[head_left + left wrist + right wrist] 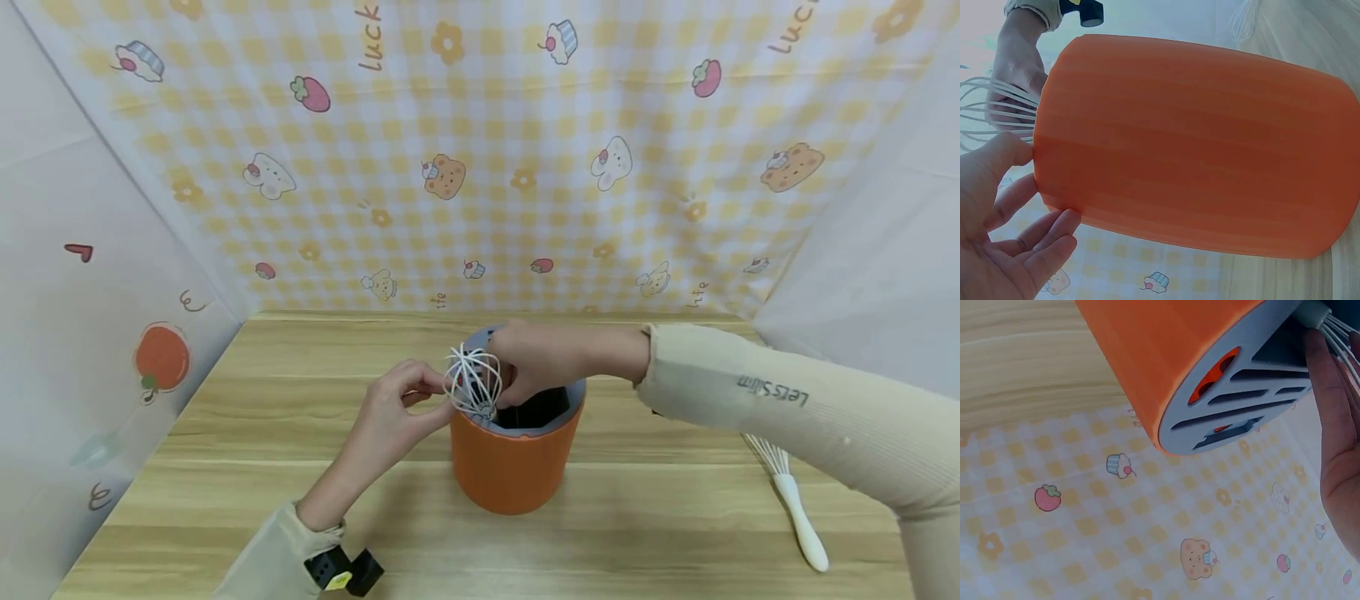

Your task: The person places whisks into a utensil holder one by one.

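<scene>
One whisk [472, 382] is standing in the holder [513, 473], relaxed left hand [396, 407] touching the holder, right hand [536, 357] hiding its grip (another whisk [793, 505] is lying outside, rightward).

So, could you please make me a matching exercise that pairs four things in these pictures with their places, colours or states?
Column one:
1. Holder
2. Loose whisk
3. Upright whisk
4. Left hand

Column two:
A. Fingers against the holder's edge
B. Lying on the table
C. Orange outside, grey on top
D. Wires sticking up above the holder

Right pairs: 1-C, 2-B, 3-D, 4-A.
</scene>
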A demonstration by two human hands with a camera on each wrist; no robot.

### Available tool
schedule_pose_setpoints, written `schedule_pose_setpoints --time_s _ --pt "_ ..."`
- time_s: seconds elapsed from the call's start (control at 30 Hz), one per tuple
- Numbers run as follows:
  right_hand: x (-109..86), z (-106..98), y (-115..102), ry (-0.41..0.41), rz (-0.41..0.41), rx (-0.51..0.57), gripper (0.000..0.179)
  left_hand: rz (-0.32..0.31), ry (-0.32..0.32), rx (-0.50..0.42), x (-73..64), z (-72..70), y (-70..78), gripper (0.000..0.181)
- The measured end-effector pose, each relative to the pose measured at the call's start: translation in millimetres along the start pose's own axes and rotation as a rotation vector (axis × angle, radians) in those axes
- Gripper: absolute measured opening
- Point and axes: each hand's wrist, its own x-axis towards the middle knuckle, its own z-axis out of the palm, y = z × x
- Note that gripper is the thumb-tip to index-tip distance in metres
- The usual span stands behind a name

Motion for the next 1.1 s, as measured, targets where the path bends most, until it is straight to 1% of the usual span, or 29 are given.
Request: schedule_pose_setpoints --time_s 0.13,0.2,0.33,0.43,0.6,0.77,0.93,1.1 --pt "-4.1 -4 0 0.015 0.038 -0.038 0.014 -0.007 -0.005 0.005 -0.4 -0.2 -0.3 0.011" --pt "-6.4 -5 1 0.025 0.034 -0.055 0.016 -0.006 -0.006 0.006 -0.4 0.2 -0.2 0.011" --pt "-9.4 -5 3 0.046 -0.007 -0.073 0.016 0.000 -0.005 -0.003 -0.5 1.0 0.4 0.010" --pt "-10.9 -6 5 0.036 -0.005 -0.075 0.017 -0.007 -0.004 -0.003 -0.8 1.0 1.3 0.010" --pt "-14.0 -5 5 -0.009 0.036 -0.053 0.017 -0.030 -0.006 0.010 -1.4 1.4 1.6 0.010" --pt "-16.8 -7 5 -0.023 0.060 -0.014 0.012 -0.037 -0.007 0.010 -1.4 -0.2 2.4 0.010" --pt "-24.3 -9 6 -0.024 0.094 0.056 0.008 -0.031 -0.012 0.006 -0.6 -0.3 2.7 0.010" --pt "-34.4 -12 9 0.001 0.137 0.118 0.013 -0.039 -0.015 0.013 0.0 -0.6 4.1 0.010"
